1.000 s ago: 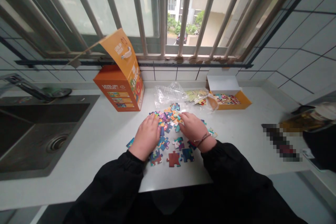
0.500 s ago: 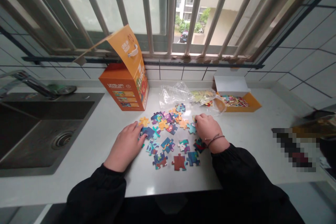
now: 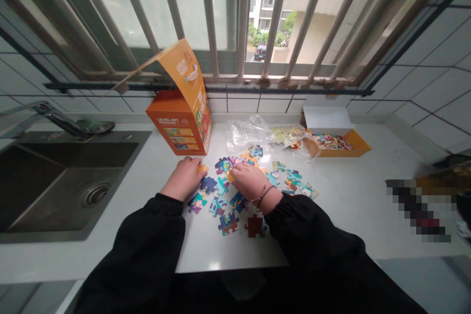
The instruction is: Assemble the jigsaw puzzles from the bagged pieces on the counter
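1. The flat, multicoloured jigsaw pieces point(image 3: 222, 165) lie spread across the pale, glossy counter point(image 3: 331, 216) in front of me, crowded most thickly just beyond and between my hands.
2. My left hand point(image 3: 184, 175) is at the left edge of the spread, fingers bent, tips against a small yellow knobbed piece point(image 3: 203, 169); whether they pinch it, I cannot tell.
3. My right hand point(image 3: 251, 180) reaches over the middle, fingertips down at an orange-yellow piece point(image 3: 229, 177); it hides any grip, so I cannot tell there either.
4. That orange-yellow piece lies to the right of my left hand, with my right hand much nearer. Between the two hands, a roughly square dark-blue piece point(image 3: 208, 185), with no clear long axis, is nearer my left.
5. Beyond my left hand stands an upright orange cardboard box point(image 3: 174, 130).
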`<action>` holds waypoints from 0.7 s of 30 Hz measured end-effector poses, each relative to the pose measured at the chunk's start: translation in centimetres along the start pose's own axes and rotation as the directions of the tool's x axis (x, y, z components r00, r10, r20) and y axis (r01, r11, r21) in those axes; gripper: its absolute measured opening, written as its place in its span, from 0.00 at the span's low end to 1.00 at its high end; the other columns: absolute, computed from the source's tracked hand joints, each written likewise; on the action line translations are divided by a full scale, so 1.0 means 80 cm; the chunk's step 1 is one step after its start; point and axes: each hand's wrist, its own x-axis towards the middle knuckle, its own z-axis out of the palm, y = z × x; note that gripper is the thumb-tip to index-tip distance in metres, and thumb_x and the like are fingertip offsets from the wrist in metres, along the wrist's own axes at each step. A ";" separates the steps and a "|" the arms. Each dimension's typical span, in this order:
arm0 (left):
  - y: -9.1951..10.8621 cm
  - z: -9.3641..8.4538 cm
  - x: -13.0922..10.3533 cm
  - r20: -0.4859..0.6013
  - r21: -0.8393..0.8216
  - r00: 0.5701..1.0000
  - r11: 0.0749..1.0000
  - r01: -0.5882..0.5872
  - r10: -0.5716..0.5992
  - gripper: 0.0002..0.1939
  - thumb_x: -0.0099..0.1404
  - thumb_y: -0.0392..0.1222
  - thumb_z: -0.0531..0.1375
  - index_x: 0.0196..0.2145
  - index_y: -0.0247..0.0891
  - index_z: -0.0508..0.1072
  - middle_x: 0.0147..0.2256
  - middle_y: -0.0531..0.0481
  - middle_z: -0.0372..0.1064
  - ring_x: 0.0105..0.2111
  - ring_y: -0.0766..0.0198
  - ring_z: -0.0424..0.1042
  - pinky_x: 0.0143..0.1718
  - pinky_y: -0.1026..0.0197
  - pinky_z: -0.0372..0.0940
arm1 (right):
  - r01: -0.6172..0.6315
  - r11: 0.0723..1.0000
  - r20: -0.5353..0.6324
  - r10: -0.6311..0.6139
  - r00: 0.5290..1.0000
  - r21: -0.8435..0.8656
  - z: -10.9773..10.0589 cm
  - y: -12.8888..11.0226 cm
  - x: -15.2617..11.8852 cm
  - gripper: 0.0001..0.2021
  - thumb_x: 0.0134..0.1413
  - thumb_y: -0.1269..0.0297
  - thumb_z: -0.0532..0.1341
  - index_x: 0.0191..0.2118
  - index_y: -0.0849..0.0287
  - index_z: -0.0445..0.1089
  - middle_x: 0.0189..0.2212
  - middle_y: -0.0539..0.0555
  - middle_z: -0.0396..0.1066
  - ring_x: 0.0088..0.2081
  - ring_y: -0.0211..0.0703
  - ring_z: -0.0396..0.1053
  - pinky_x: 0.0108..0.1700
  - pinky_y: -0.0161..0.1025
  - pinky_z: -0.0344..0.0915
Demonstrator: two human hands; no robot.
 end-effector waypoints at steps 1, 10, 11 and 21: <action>-0.005 -0.003 0.004 0.007 -0.016 1.000 1.000 0.004 -0.004 0.20 0.65 0.46 0.66 0.52 0.36 0.80 0.49 0.36 0.80 0.51 0.44 0.78 0.56 0.51 0.71 | 0.002 1.000 -0.001 -0.002 1.000 -0.004 0.000 0.002 -0.001 0.11 0.72 0.69 0.58 0.51 0.63 0.77 0.50 0.64 0.79 0.54 0.52 0.73 0.60 0.44 0.66; -0.035 -0.017 -0.017 -0.187 -0.038 0.976 0.993 0.111 -0.116 0.18 0.68 0.46 0.62 0.52 0.35 0.78 0.47 0.34 0.79 0.48 0.40 0.78 0.53 0.44 0.71 | -0.094 0.995 -0.071 0.093 0.993 -0.019 -0.010 0.034 -0.030 0.13 0.76 0.65 0.54 0.46 0.62 0.76 0.44 0.63 0.79 0.49 0.51 0.73 0.55 0.43 0.64; -0.032 -0.018 -0.024 -0.210 -0.036 0.974 0.996 0.085 -0.090 0.19 0.69 0.46 0.61 0.54 0.34 0.77 0.49 0.33 0.78 0.50 0.39 0.77 0.56 0.42 0.70 | -0.124 0.992 -0.082 0.122 0.989 -0.015 -0.013 0.037 -0.031 0.14 0.77 0.66 0.53 0.45 0.62 0.76 0.44 0.63 0.79 0.48 0.51 0.73 0.53 0.42 0.63; 0.003 0.003 -0.065 -0.031 -0.158 0.952 0.939 -0.305 0.304 0.23 0.69 0.53 0.69 0.57 0.41 0.77 0.58 0.39 0.75 0.58 0.46 0.72 0.62 0.46 0.65 | -0.241 0.968 -0.016 0.243 0.970 0.067 -0.020 0.005 -0.025 0.14 0.75 0.63 0.54 0.41 0.59 0.77 0.41 0.58 0.81 0.41 0.46 0.75 0.42 0.39 0.62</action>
